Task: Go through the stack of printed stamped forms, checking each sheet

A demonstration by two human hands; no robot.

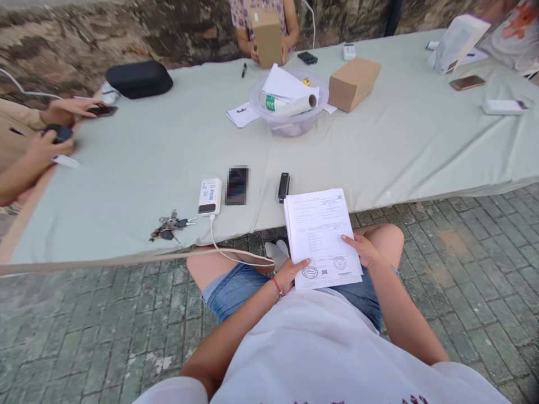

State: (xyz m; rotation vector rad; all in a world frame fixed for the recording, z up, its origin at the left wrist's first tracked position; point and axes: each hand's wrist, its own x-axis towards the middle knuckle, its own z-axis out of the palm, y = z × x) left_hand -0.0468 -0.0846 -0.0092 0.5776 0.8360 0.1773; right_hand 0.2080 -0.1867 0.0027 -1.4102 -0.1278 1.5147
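Sheaf of stamped forms [322, 235]: lying over the lap, left hand [290, 275] and right hand [364, 251] both pinching its lower edges. Clear bowl [290, 124] on the table [126, 168]: holding rolled papers [290, 104].

A phone [237, 185] on the table [138, 168] is blurred; its screen is unreadable.

The long cloth-covered table [138, 168] carries two brown cardboard boxes, one lying flat [353, 83] and one held upright [266, 36], one clear plastic bowl [290, 120], one white power bank [209, 197], one bunch of metal keys [170, 225], one black oval zip case [138, 78] and one black pen [243, 69].
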